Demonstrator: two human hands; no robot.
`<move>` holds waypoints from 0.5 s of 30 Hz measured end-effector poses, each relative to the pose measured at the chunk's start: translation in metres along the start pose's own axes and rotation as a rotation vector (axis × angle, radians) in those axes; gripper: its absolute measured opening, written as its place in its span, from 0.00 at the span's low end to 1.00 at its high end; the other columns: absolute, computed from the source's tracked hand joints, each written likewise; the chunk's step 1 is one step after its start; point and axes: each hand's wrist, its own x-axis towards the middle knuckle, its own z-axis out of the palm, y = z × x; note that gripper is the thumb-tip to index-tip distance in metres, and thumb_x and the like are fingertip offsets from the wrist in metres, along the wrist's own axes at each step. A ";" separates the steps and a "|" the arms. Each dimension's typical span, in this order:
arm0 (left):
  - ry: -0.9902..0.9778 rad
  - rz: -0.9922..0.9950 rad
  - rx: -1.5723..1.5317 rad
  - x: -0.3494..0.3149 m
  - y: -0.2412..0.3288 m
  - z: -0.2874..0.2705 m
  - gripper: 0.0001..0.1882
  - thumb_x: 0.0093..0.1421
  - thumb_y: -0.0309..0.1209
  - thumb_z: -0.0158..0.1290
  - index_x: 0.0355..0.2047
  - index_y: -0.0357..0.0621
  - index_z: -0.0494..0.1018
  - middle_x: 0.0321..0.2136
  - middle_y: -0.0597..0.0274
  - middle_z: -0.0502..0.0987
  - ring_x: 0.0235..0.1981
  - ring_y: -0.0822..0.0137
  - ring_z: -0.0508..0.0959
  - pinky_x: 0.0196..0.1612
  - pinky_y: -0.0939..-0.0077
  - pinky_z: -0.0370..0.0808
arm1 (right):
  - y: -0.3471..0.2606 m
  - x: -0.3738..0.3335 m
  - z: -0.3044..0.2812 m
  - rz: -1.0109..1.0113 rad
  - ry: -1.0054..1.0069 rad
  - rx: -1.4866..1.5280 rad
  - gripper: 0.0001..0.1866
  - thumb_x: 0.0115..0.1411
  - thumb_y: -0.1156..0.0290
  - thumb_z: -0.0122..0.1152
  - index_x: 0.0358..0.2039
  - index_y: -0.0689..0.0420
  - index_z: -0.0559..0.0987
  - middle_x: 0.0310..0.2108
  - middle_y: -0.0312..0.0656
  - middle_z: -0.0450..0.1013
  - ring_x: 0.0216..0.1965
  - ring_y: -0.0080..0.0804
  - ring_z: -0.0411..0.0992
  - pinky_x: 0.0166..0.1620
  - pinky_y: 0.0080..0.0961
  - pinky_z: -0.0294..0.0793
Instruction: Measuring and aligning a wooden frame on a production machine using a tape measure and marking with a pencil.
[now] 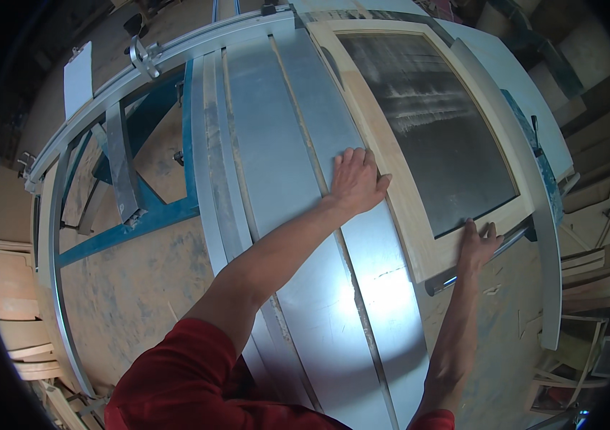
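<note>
A pale wooden frame (391, 168) with a dark, dusty inset panel (430, 136) lies flat on the saw bench to my right. My left hand (356, 180) rests on the metal sliding table (262, 143) beside the frame's left side, fingers pointing away and thumb out at the wood's edge. At the frame's near right end, my right hand (478, 247) holds the near rail, with fingertips on its top face. The underside of that hand's grip is hidden.
A long metal fence (208, 37) with a clamp-like stop (143, 57) spans the far left, above a teal support frame (129, 233). A clipboard (79, 79) stands behind it. A curved pale guide (547, 272) runs along the right. Curved wooden pieces (606, 283) are stacked beyond.
</note>
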 end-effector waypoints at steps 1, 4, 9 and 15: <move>-0.013 -0.012 -0.003 0.002 0.002 -0.001 0.32 0.64 0.46 0.59 0.54 0.26 0.74 0.47 0.48 0.74 0.52 0.53 0.70 0.57 0.55 0.64 | -0.001 0.003 0.000 0.002 0.001 -0.001 0.45 0.55 0.58 0.76 0.66 0.73 0.70 0.74 0.71 0.48 0.76 0.64 0.49 0.76 0.43 0.50; -0.042 -0.040 -0.009 0.007 0.006 -0.003 0.31 0.64 0.47 0.58 0.52 0.26 0.76 0.48 0.48 0.75 0.54 0.54 0.70 0.58 0.55 0.64 | -0.001 0.010 0.000 -0.122 0.039 -0.030 0.45 0.55 0.57 0.74 0.65 0.77 0.70 0.71 0.71 0.55 0.73 0.66 0.56 0.74 0.44 0.57; -0.033 0.003 -0.019 0.001 0.002 -0.006 0.32 0.64 0.46 0.60 0.57 0.29 0.74 0.49 0.49 0.75 0.54 0.52 0.70 0.58 0.53 0.65 | -0.002 0.021 -0.001 -0.102 -0.018 -0.053 0.40 0.53 0.57 0.77 0.59 0.73 0.78 0.73 0.69 0.53 0.75 0.65 0.53 0.73 0.44 0.59; 0.095 0.128 0.148 -0.087 -0.072 -0.065 0.34 0.61 0.41 0.64 0.66 0.41 0.71 0.59 0.46 0.70 0.61 0.46 0.68 0.62 0.50 0.65 | 0.012 0.012 -0.006 -0.109 -0.004 -0.195 0.36 0.53 0.57 0.76 0.57 0.68 0.80 0.70 0.69 0.58 0.73 0.71 0.53 0.73 0.51 0.60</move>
